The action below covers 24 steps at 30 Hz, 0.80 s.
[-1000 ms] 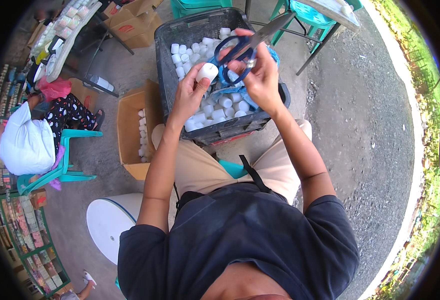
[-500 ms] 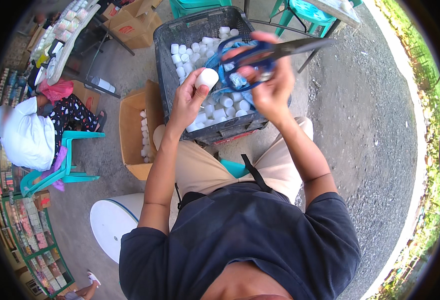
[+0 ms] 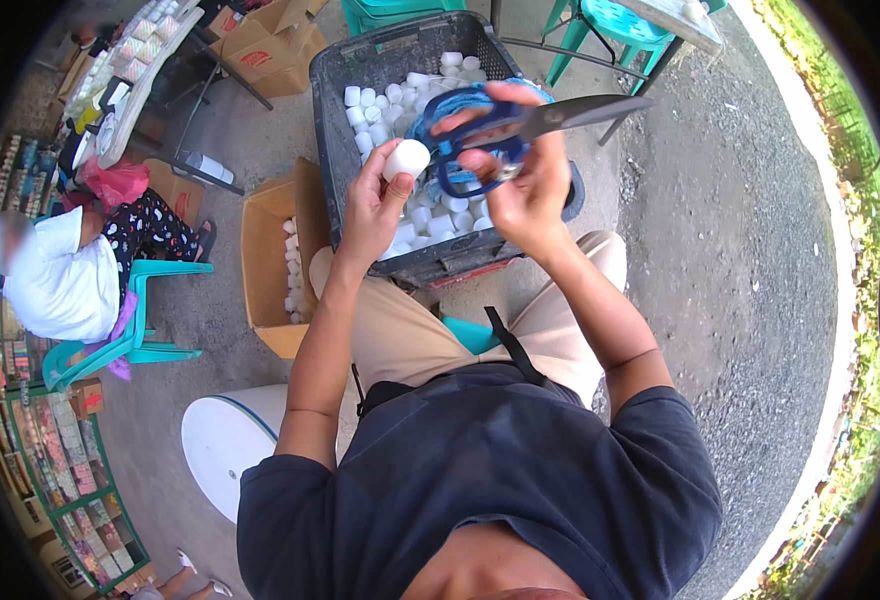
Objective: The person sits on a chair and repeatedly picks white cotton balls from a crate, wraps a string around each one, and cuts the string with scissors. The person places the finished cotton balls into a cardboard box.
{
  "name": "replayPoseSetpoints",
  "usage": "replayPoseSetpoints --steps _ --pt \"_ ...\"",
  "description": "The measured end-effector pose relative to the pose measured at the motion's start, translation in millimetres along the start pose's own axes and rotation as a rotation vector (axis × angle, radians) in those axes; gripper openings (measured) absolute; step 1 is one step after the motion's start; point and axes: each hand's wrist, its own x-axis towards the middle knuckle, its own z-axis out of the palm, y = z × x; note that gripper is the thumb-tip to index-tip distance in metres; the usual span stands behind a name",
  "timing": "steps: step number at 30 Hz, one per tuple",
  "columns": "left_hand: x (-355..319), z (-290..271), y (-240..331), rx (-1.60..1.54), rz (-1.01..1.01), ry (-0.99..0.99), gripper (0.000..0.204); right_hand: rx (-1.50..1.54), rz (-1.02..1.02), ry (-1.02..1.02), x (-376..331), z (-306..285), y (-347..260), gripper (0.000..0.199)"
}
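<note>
Between the thumb and fingers of my left hand (image 3: 372,205) is a small white cylindrical container (image 3: 407,160), its round end turned up. My right hand (image 3: 532,195) grips dark-blue-handled scissors (image 3: 480,140) by the handles, with the dark blades (image 3: 590,112) pointing right, away from the container. Both hands are over a black plastic crate (image 3: 335,165) holding many more white cylinders (image 3: 438,225). A blue cloth (image 3: 422,128) lies among them, partly hidden behind the scissors and my right hand.
An open cardboard box (image 3: 265,265) with several white cylinders stands left of the crate. Nearer me is a white round-topped drum (image 3: 225,455). A person in white (image 3: 65,275) sits on a green chair (image 3: 140,330) at far left. A table (image 3: 695,25) is at upper right.
My right hand has shifted slightly left and down with the scissors, bringing their handles closer to the container. The left hand moved slightly left, still holding the container.
</note>
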Motion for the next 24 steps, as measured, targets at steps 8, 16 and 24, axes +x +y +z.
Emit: replayPoseSetpoints --steps 8,16,24 --pt "-0.9 -13.8 1.3 -0.587 -0.046 0.064 0.053 0.067 0.419 -0.095 -7.2 -21.5 26.4 0.042" --pt "5.4 -30.3 3.3 -0.557 0.042 0.282 0.048 0.761 1.09 -0.323 -57.4 35.8 1.9 0.052" --pt "-14.9 -31.8 0.1 -0.513 -0.024 0.324 0.049 0.598 0.98 -0.251 -48.8 55.9 13.2 0.052"
